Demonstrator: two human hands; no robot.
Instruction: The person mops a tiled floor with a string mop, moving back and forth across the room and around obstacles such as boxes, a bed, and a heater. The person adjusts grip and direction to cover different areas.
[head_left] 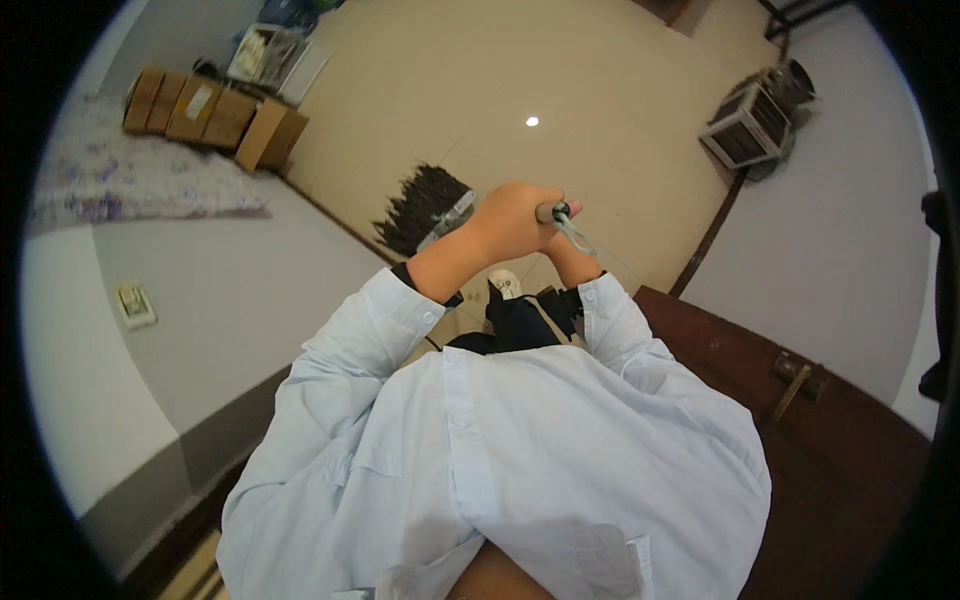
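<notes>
L hand (pixel 512 222) is wrapped tight round the top of the stick (pixel 544 213) of a broom-like tool (pixel 425 208). R hand (pixel 558 246) is mostly hidden behind it, so can't tell if it grips too. A pale loop (pixel 578 237) hangs off the stick's end. The tool's dark, shaggy head is low by the tan floor (pixel 620 120), L of the hands, nr the gray wall (pixel 240 250).

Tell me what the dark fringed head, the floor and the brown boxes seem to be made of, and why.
Dark fringed head: probably matt fibre or bristle, judging by its ragged tufts.
Floor: likely glossy tile, given faint straight joints and a bright reflection.
Brown boxes: seemingly matt cardboard, from their plain brown flat faces.
</notes>
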